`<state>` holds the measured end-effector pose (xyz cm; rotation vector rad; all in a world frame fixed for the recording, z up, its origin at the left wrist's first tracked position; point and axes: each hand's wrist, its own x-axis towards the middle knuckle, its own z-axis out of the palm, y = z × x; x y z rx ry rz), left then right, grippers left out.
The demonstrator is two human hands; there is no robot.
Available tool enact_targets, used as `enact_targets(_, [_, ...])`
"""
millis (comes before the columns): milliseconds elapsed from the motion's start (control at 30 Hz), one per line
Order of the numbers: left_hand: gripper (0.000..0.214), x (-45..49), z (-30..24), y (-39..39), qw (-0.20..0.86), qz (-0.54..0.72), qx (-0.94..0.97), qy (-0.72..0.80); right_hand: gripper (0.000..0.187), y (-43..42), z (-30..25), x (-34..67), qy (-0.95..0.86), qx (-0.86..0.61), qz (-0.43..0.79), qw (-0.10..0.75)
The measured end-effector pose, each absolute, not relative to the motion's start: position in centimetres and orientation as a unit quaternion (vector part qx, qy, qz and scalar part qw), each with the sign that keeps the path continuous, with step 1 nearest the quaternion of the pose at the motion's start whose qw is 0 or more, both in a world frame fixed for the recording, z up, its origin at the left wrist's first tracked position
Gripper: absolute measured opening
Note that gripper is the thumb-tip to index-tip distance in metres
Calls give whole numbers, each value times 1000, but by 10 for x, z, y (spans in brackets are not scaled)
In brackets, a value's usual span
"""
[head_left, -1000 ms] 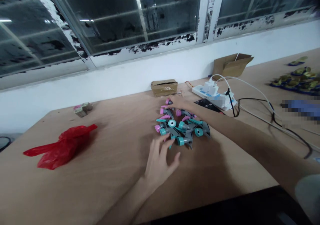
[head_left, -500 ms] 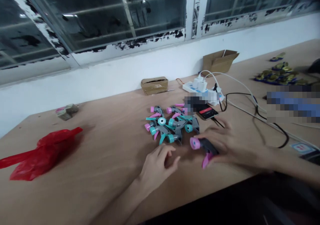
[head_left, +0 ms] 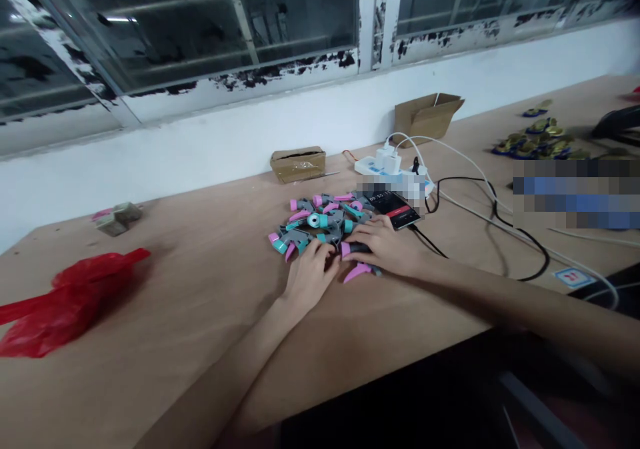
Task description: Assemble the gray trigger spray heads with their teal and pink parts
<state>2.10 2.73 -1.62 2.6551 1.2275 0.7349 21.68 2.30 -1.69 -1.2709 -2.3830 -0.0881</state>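
A heap of grey trigger sprayer heads [head_left: 326,220] with pink and teal caps and levers lies on the table in front of me. My left hand [head_left: 311,270] is at the heap's near edge, its fingers curled down among the sprayer heads; the fingertips are hidden. My right hand [head_left: 387,244] is closed over a grey sprayer head with pink cap and lever [head_left: 357,272], low at the heap's right front. Its pink cap points towards my left hand, and my right fingers cover part of its grey body.
Just behind my right hand lies a phone [head_left: 395,209] with a cable. Farther back are a power strip [head_left: 373,166] with white plugs and two cardboard boxes [head_left: 298,165]. A red plastic bag [head_left: 85,296] lies left; gold-and-blue pieces [head_left: 537,144] are piled at right.
My right hand has moved left and down to the heap with the pink-and-grey sprayer head. My left hand has reached forward and curled its fingers at the heap. The view has shifted slightly.
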Motion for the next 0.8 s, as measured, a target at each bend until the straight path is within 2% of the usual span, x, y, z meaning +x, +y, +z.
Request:
enact_targets(267, [16, 1, -8, 5, 90, 296, 861, 403, 35, 34, -4, 208, -825, -494, -63, 267])
enact_targets(433, [10, -7, 3, -6, 145, 395, 802, 423, 33, 12, 14, 205, -859, -403, -15, 314])
enact_targets(533, [17, -6, 6, -6, 212, 398, 784, 427, 34, 8, 14, 198, -874, -363, 30, 321])
enact_targets(700, [15, -9, 2, -1, 419, 301, 753, 409, 36, 4, -1, 192, -879, -339, 62, 330])
enact_targets(800, [14, -12, 0, 2, 497, 253, 736, 383, 35, -1, -7, 193, -885, -321, 68, 331])
